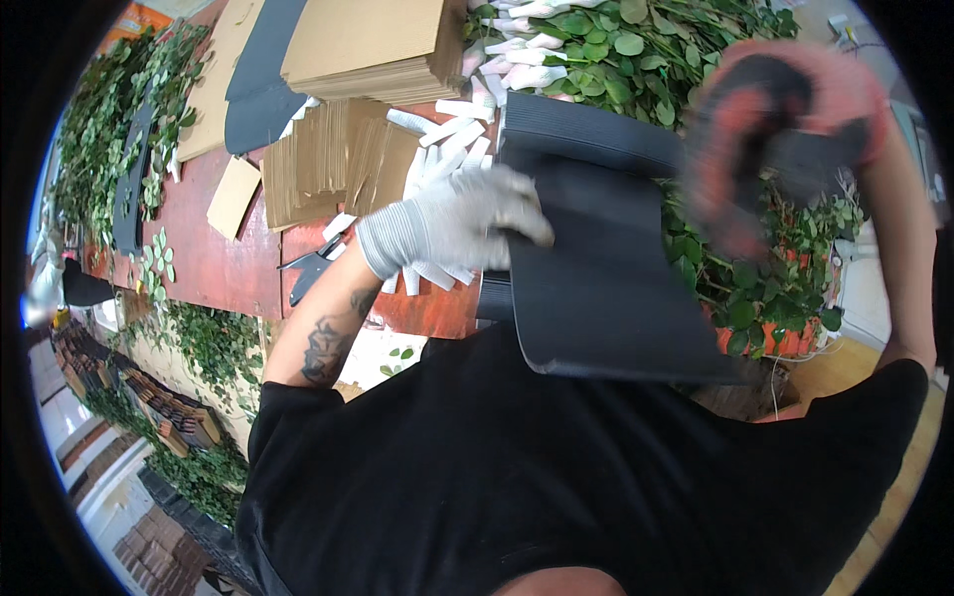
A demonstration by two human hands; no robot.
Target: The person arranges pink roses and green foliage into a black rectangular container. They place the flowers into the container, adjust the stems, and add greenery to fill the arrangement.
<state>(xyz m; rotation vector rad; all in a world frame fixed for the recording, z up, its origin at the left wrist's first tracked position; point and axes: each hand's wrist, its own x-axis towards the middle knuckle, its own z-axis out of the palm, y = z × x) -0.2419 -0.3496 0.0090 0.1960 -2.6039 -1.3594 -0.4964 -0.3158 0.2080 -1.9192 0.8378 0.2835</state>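
A bent black sheet, smooth on its face, hangs over the table's front edge and against my black shirt. My left hand, in a pale knit glove, grips its left edge, with the fingertips over the face. Behind it a black corrugated piece stands across the table. My right hand, in a red and black glove, is raised at the right over leafy stems. Motion blurs it, so its fingers are unclear. White mesh sleeves lie fanned beside and under my left hand.
Flat cardboard is stacked at the back, with smaller cardboard pieces in front. A black-handled tool lies on the red table. Leafy stems with sleeved heads fill the far side. More foliage is at left.
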